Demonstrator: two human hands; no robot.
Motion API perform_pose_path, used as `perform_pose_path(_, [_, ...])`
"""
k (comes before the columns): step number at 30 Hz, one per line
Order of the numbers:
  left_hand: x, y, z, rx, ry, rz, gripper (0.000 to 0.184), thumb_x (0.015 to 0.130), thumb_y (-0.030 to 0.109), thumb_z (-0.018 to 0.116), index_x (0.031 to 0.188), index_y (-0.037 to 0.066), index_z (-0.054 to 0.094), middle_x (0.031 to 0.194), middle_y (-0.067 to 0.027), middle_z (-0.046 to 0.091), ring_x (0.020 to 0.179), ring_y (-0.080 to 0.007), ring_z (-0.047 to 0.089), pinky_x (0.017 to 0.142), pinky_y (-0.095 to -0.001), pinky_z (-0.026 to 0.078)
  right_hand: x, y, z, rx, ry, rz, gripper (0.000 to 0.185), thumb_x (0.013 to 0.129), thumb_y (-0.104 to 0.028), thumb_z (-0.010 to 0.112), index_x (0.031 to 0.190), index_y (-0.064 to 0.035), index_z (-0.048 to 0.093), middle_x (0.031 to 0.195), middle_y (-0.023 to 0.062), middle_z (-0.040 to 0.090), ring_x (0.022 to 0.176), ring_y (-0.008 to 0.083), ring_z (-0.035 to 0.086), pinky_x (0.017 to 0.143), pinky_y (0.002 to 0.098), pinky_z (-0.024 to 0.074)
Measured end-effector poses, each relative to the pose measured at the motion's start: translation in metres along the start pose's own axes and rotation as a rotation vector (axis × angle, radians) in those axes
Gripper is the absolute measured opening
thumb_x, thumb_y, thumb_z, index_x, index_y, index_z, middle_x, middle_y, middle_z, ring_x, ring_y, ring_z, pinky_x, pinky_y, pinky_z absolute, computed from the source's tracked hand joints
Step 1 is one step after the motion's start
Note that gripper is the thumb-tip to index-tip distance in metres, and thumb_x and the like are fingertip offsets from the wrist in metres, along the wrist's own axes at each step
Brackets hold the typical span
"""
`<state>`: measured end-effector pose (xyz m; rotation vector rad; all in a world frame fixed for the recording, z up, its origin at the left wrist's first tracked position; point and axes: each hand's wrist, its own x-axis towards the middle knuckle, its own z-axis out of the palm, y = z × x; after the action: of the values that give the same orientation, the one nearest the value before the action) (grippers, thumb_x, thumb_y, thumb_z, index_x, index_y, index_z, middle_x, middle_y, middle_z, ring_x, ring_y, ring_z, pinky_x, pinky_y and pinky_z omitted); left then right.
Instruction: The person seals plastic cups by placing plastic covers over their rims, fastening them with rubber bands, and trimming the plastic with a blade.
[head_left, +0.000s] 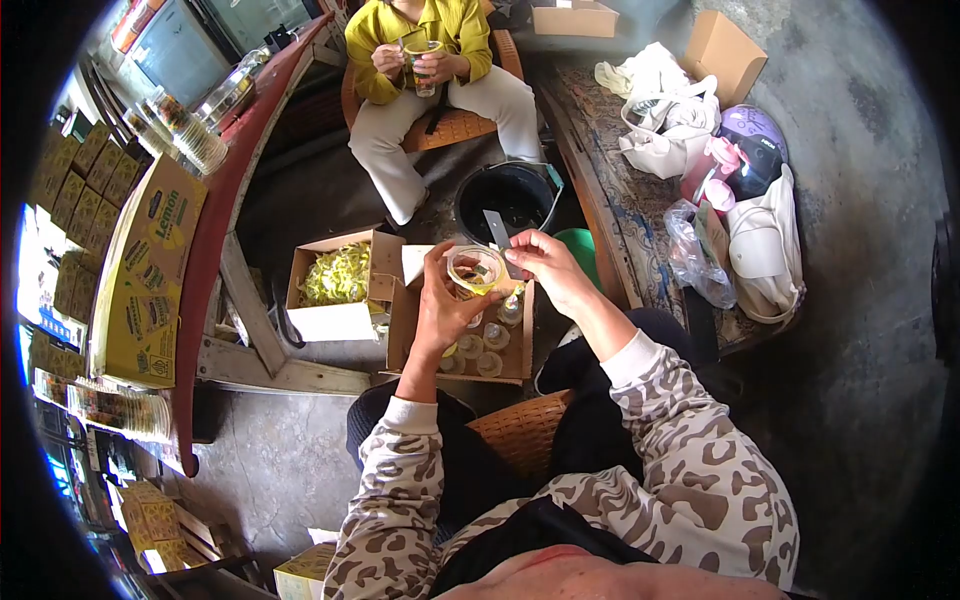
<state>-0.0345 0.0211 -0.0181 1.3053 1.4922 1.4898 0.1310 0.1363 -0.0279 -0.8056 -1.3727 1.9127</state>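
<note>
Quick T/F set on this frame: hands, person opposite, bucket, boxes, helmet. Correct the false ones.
1. Both of the wearer's hands are empty. False: the left hand holds a clear cup and the right hand a flat grey tool.
2. A person seated opposite holds a second cup. True.
3. The bucket ahead is white. False: it is a black bucket.
4. Yellow-green pieces lie in an open box. True.
5. A helmet is at the right of the view. True.

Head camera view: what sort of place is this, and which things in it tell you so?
Probably a small drinks stall or shop: a long red counter bears stacked clear plastic cups and a yellow cardboard carton printed "Lemon".
</note>
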Motion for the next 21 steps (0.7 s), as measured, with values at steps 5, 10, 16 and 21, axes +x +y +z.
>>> perform_pose_path(5, [0.001,-0.011,-0.001,0.25,0.027,0.106,0.085,0.07,0.014,0.09,0.14,0.003,0.042,0.116,-0.0158,0.06,0.103,-0.0224,0.064,0.089,-0.0332,0.055,0.0,0.0,-0.001,-0.004,-0.013,0.019,0.015,0.095,-0.014,0.069,0.107,-0.0074,0.063,0.101,-0.0003,0.061,0.093,0.0084,0.056,0.079,0.0267,0.0458])
perform_pose_path(10, [-0.002,0.0,0.004,0.189,-0.018,0.044,0.08,0.075,0.017,0.088,0.14,0.003,0.044,0.116,-0.0146,0.06,0.1,-0.0218,0.064,0.087,-0.0326,0.054,0.001,-0.002,-0.001,0.033,-0.011,0.033,0.013,0.095,-0.009,0.067,0.105,-0.0038,0.062,0.1,0.0015,0.062,0.092,0.0099,0.06,0.081,0.0272,0.0521])
perform_pose_path(16, [-0.004,-0.008,-0.002,-0.068,-0.094,-0.03,0.058,0.089,0.019,0.076,0.137,0.003,0.049,0.126,-0.0148,0.055,0.109,-0.022,0.061,0.083,-0.0323,0.056,0.004,-0.001,-0.005,0.132,0.025,0.049,0.011,0.095,-0.008,0.066,0.103,-0.0037,0.061,0.098,0.003,0.064,0.09,0.01,0.063,0.081,0.0265,0.0549])
perform_pose_path(21, [-0.008,0.0,-0.005,0.056,-0.169,0.058,0.035,0.096,0.02,0.068,0.124,0.002,0.058,0.135,-0.0129,0.052,0.129,-0.026,0.051,0.101,-0.0377,0.049,0.005,0.001,-0.005,0.075,0.009,0.044,0.011,0.095,-0.007,0.066,0.104,-0.0039,0.061,0.098,0.0021,0.064,0.09,0.0096,0.062,0.079,0.0266,0.0526])
